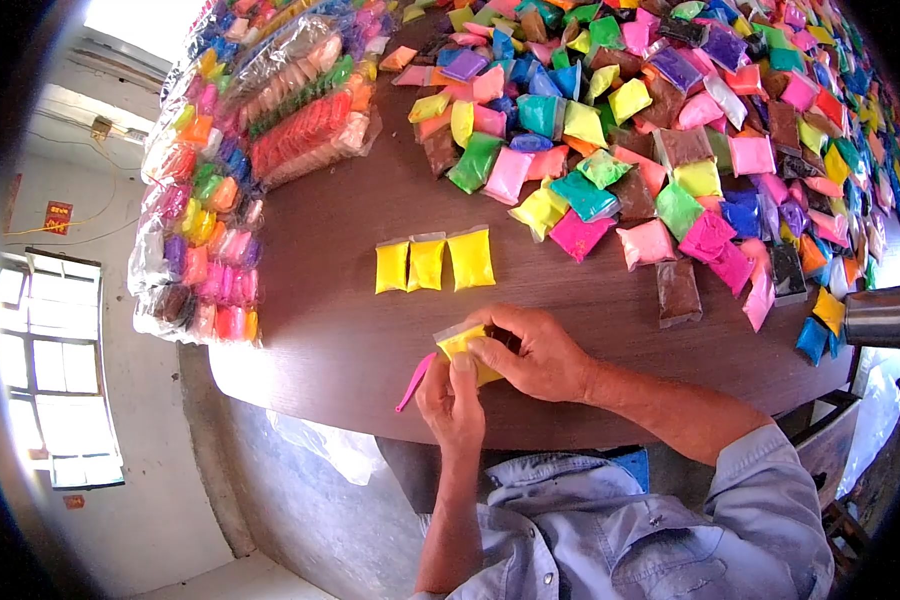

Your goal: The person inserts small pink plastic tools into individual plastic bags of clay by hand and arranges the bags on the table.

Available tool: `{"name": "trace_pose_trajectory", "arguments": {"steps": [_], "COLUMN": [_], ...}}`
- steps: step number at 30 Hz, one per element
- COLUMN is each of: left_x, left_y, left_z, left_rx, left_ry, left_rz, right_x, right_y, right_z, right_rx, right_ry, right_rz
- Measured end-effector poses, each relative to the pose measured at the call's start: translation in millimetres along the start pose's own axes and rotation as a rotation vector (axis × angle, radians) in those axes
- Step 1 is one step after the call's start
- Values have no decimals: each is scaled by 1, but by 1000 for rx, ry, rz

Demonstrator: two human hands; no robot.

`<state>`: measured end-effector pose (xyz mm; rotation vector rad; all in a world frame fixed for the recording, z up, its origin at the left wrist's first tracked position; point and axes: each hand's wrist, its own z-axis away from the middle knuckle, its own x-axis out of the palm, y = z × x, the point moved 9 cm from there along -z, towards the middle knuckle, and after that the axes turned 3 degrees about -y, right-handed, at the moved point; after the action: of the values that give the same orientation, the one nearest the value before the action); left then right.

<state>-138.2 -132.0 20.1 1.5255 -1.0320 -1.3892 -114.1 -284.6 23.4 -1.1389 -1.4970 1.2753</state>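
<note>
Near the front edge of the table, my left hand (450, 400) and my right hand (542, 355) both pinch a small clear packet filled with yellow (456, 338). More yellow shows below my right fingers, partly hidden by them. A thin pink plastic tool (415, 384) sticks out beside my left hand; whether the hand grips it I cannot tell. Just beyond my hands, three yellow packets (426, 264) lie in a row, the left two touching and the right one slightly apart.
A large heap of packets in many colours (660, 130) covers the far and right side of the brown table (320, 235). Clear bags of packed coloured pouches (305, 120) are stacked at the left. A shiny metal cylinder (878, 318) is at the right edge.
</note>
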Motion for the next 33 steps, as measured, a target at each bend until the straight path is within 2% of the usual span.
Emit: {"name": "trace_pose_trajectory", "arguments": {"steps": [3, 7, 12, 15, 21, 26, 33], "left_x": [-2, -4, -6, -5, -7, -10, -11], "left_y": [12, 3, 1, 2, 6, 5, -1], "left_z": [0, -1, -2, -2, 0, -3, -3], "left_rx": [57, 25, 49, 41, 26, 45, 77], "left_ry": [53, 36, 60, 48, 85, 136, 132], "left_rz": [23, 42, -122, -131, 65, 30, -14], "right_x": [-2, 1, 0, -1, 1, -1, 0], "right_y": [-1, -2, -9, -6, 2, -11, -10], "right_z": [0, 0, 1, 1, 1, 2, 1], "right_rx": [15, -24, 9, -44, -10, -102, -85], "right_ry": [17, -10, -34, 7, 13, 25, 12], "right_rz": [-58, 34, 110, 94, 0, 164, 144]}}
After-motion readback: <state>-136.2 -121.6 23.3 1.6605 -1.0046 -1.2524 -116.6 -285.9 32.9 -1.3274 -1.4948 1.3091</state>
